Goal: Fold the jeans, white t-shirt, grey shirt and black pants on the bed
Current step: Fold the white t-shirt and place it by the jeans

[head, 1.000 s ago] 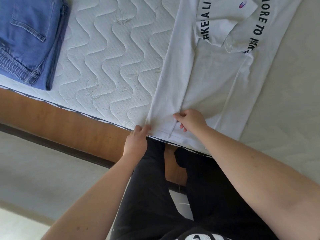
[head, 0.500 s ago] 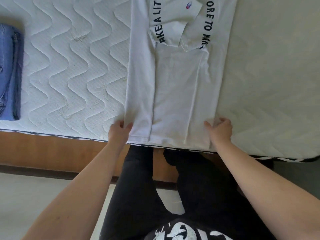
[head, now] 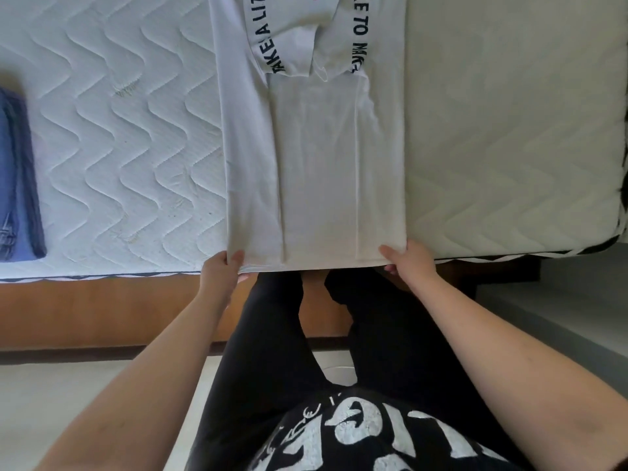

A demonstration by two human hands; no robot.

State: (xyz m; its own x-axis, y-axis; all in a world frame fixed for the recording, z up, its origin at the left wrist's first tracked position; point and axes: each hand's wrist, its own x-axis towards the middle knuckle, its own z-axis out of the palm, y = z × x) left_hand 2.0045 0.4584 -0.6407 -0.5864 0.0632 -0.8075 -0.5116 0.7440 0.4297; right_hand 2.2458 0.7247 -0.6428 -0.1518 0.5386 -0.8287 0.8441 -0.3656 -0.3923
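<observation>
The white t-shirt (head: 316,171) lies lengthwise on the mattress, its sides folded inward and black lettering showing near the top. Its hem reaches the near edge of the bed. My left hand (head: 222,270) pinches the hem's left corner. My right hand (head: 407,261) pinches the right corner, thumb on top. The folded jeans (head: 17,185) lie at the far left edge of the view. The grey shirt and the black pants are not in view.
The quilted mattress (head: 129,137) sits on a wooden bed frame (head: 102,311). I stand against the near edge, my black-clad legs below the hem. The mattress corner (head: 605,239) ends at the right, with pale floor beyond.
My right hand slid from the middle of the hem to its right corner. My left hand stayed at the left corner. The view shifted, so the jeans now sit further left.
</observation>
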